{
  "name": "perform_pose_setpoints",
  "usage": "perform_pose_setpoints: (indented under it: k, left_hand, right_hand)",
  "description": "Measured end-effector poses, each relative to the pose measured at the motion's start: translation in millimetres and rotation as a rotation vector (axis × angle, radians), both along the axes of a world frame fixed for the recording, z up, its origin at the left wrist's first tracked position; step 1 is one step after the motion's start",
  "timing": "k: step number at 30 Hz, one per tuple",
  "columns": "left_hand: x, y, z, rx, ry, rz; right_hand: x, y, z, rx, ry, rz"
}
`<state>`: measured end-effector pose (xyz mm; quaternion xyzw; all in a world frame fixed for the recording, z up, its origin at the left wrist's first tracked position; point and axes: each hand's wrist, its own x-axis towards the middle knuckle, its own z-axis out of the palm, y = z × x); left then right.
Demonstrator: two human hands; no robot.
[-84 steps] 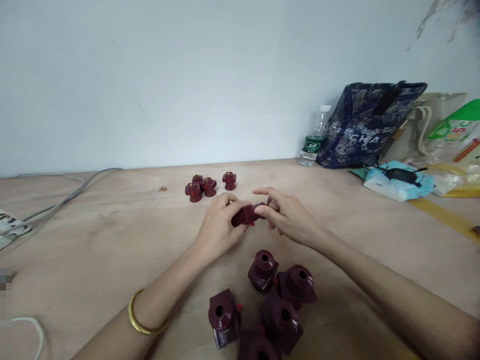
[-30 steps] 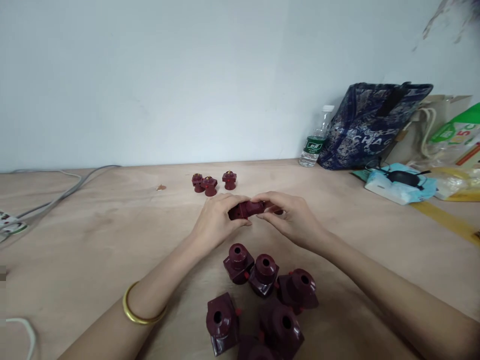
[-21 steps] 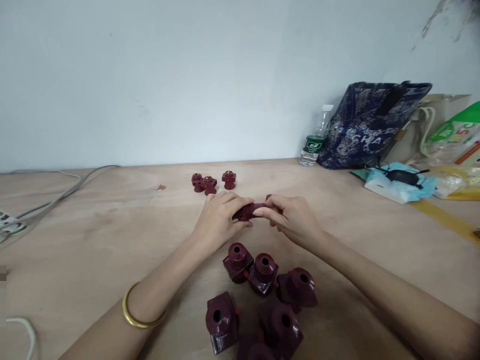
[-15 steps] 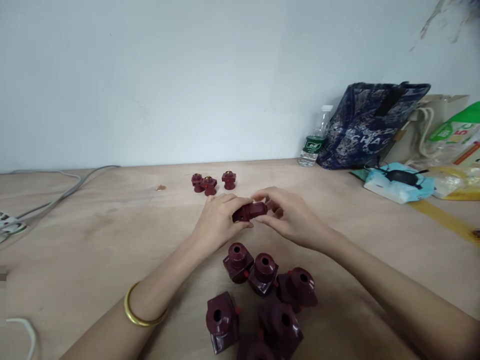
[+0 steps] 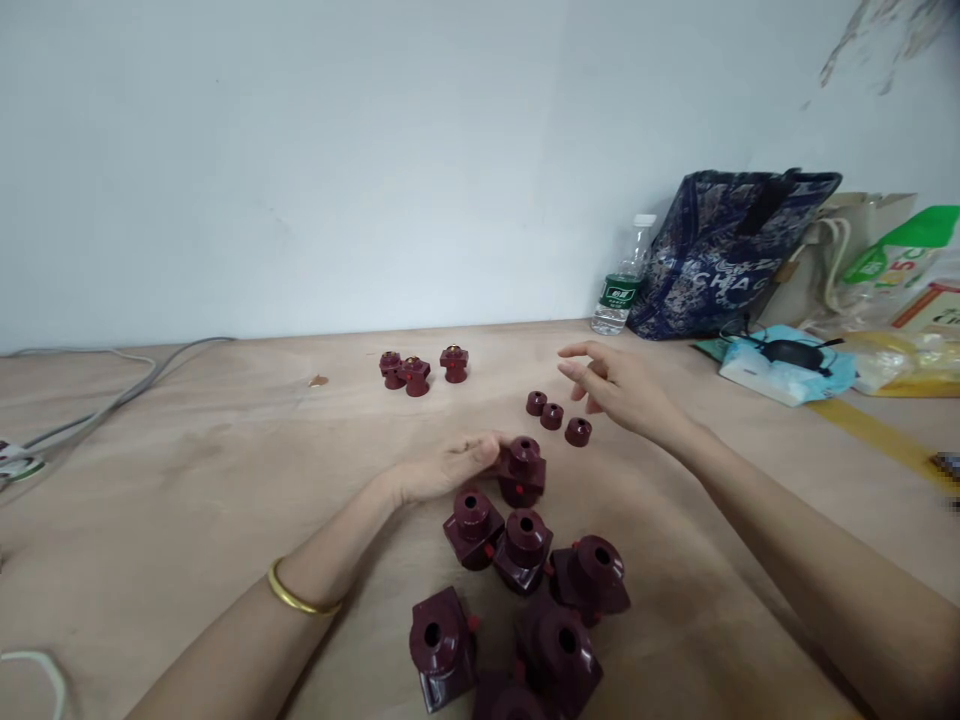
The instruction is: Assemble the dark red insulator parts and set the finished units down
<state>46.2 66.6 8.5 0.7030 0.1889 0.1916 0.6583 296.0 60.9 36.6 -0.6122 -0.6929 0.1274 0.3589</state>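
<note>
Beside my left hand [image 5: 450, 468] stands a maroon plastic part [image 5: 523, 475] with a square body, a round holed top and a small red tab. The left fingers are stretched out and their tips reach behind this part, partly hidden by it. Above the table at the right, my right hand [image 5: 616, 388] is open, its fingers apart and nothing in them. Just left of it and below its fingertips lie three small round maroon caps [image 5: 552, 416]. Several similar maroon parts [image 5: 524, 545] stand grouped close in front of me.
Three maroon parts with brass-coloured centres [image 5: 454, 364] stand toward the wall. At the back right are a water bottle [image 5: 619, 290], a dark patterned bag [image 5: 724, 260] and a blue tissue pack [image 5: 787, 375]. A grey cable [image 5: 154, 378] runs along the left.
The maroon part that both hands held has come down onto the table beside the group. My right hand has let go and moved up and right, uncovering three caps.
</note>
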Motion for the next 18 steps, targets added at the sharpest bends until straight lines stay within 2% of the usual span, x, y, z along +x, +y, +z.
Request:
perform_pose_setpoints:
  k: [3, 4, 5, 6, 7, 9, 10, 11, 13, 15, 18]
  left_hand:
    - [2.5, -5.0, 5.0, -0.169, 0.073, -0.111]
    - [3.3, -3.0, 6.1, -0.147, 0.134, -0.094]
    - [3.2, 1.7, 6.8, -0.056, 0.201, -0.022]
    - [1.8, 9.1, 7.2, 0.100, 0.265, 0.114]
    - [-1.2, 19.1, 7.2, 0.298, 0.320, 0.302]
    - [-11.5, 43.9, 6.3, 0.736, 0.425, 0.781]
    - [-18.1, 56.7, 5.4, 0.873, 0.476, 1.000]
    - [-24.9, 68.5, 4.1, 0.937, 0.539, 1.138]
    - [-36.5, 84.9, 0.5, 0.944, 0.654, 1.181]
    - [-42.6, 88.4, -4.6, 0.908, 0.656, 1.116]
    - [-39.7, 71.7, -11.8, 0.741, 0.405, 0.950]
  right_hand:
    - [8.5, 7.5, -13.3, -0.002, -0.112, -0.048]
    - [7.9, 7.9, -16.8, -0.016, -0.153, -0.052]
    - [6.0, 7.5, -19.6, -0.035, -0.190, -0.050]
    - [3.0, 6.5, -21.4, -0.055, -0.223, -0.046]
    - [-0.6, 5.1, -22.6, -0.075, -0.253, -0.039]
    - [-7.5, 2.3, -23.3, -0.095, -0.307, -0.016]
    - [-10.0, 1.1, -23.2, -0.098, -0.329, -0.002]
    - [-11.5, 0.3, -23.0, -0.098, -0.341, 0.014]
    - [-11.7, -0.4, -22.4, -0.093, -0.347, 0.041]
    - [-9.6, -0.1, -21.6, -0.078, -0.334, 0.069]
    - [-10.5, 0.0, -18.8, -0.001, -0.222, 0.145]
